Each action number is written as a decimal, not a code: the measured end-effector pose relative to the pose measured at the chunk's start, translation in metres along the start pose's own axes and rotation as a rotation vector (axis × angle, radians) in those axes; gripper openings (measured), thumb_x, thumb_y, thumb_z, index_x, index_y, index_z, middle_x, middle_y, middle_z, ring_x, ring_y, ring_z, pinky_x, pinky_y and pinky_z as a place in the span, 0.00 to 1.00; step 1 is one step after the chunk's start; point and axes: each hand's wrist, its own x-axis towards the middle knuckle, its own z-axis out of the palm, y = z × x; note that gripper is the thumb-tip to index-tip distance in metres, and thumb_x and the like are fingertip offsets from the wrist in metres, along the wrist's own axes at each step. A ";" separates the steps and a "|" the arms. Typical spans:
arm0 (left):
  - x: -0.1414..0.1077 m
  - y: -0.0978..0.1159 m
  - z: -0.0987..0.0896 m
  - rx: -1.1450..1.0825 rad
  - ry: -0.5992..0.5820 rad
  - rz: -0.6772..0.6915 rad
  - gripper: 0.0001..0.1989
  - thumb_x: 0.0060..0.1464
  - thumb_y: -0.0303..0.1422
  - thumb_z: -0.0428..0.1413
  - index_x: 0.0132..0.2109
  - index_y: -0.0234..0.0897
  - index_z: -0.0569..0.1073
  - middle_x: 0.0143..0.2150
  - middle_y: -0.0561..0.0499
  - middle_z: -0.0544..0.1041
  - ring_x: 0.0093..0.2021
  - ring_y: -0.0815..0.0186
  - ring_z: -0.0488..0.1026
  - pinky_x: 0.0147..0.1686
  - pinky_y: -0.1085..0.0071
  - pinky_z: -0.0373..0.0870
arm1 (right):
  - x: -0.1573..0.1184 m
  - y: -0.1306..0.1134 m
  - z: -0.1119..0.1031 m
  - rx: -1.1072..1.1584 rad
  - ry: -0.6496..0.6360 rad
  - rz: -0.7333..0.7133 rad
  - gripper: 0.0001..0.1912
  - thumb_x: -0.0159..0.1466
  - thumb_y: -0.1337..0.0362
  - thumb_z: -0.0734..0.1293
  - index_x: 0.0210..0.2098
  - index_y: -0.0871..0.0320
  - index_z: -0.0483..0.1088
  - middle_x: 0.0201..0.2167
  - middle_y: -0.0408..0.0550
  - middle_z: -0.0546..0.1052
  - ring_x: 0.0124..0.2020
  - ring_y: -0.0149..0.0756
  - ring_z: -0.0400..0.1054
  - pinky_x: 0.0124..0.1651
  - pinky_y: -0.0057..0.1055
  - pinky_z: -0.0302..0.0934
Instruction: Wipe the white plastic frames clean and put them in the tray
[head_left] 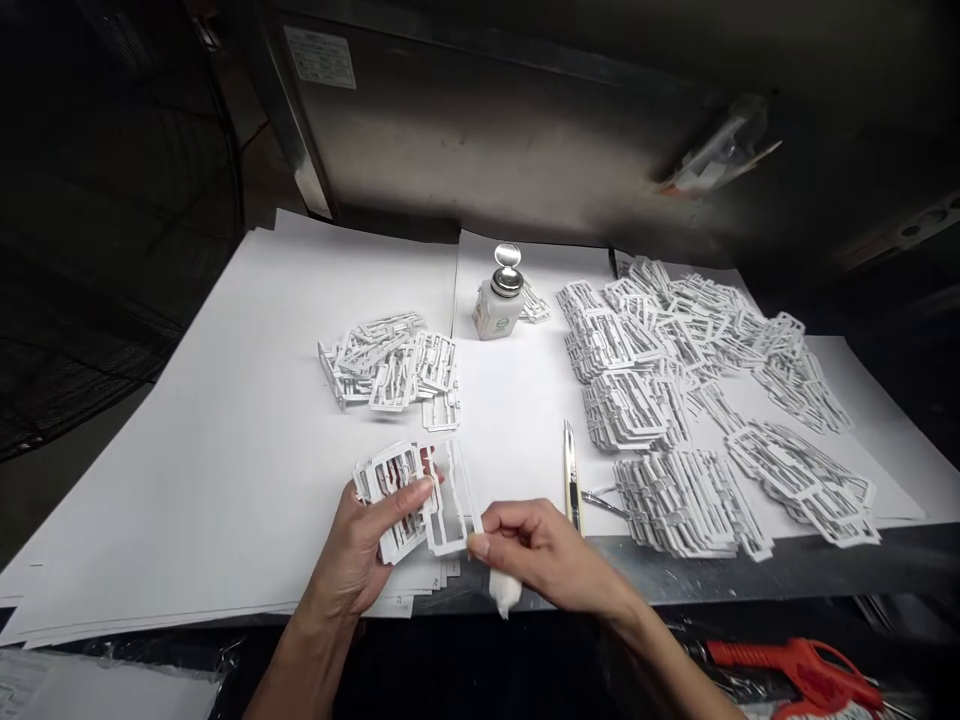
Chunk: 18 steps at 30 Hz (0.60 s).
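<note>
My left hand is closed round a stack of white plastic frames, thumb on top, above the front part of the paper-covered table. Between thumb and fingers, my right hand pinches the edge of a single thin white frame, which overlaps the right side of the stack. Below my right hand's fingers shows a white cloth-like piece; how it is held is hidden. A loose pile of similar frames lies beyond my left hand.
A white bottle with an open metal lid stands mid-table. Right of it lie a utility knife, tweezers and large piles of white frames. A red-handled tool sits lower right. A metal panel rises behind.
</note>
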 end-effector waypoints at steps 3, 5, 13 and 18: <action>-0.006 -0.003 0.010 0.073 0.021 0.015 0.16 0.35 0.28 0.66 0.36 0.31 0.76 0.30 0.46 0.78 0.30 0.58 0.75 0.30 0.67 0.72 | -0.012 0.011 0.001 0.012 0.019 0.017 0.16 0.63 0.55 0.66 0.26 0.61 0.66 0.19 0.39 0.65 0.20 0.25 0.56 0.21 0.20 0.47; -0.009 -0.005 0.016 0.102 0.053 0.031 0.18 0.33 0.29 0.66 0.36 0.31 0.76 0.30 0.45 0.78 0.31 0.56 0.75 0.30 0.65 0.73 | -0.018 0.016 -0.003 0.033 0.045 0.033 0.16 0.63 0.55 0.66 0.28 0.61 0.67 0.19 0.40 0.66 0.20 0.25 0.58 0.21 0.20 0.49; -0.012 -0.012 0.024 0.143 0.092 0.037 0.20 0.34 0.33 0.66 0.38 0.31 0.76 0.32 0.44 0.78 0.33 0.54 0.76 0.31 0.63 0.73 | -0.028 0.010 -0.026 0.052 0.296 -0.038 0.13 0.59 0.57 0.70 0.34 0.62 0.71 0.22 0.42 0.69 0.21 0.27 0.61 0.24 0.22 0.58; -0.013 -0.013 0.025 0.152 0.010 -0.037 0.20 0.35 0.27 0.65 0.40 0.32 0.76 0.35 0.45 0.79 0.35 0.55 0.76 0.35 0.64 0.73 | -0.004 -0.011 -0.011 -0.263 0.522 -0.334 0.07 0.61 0.64 0.68 0.39 0.59 0.73 0.32 0.45 0.73 0.30 0.30 0.66 0.31 0.24 0.62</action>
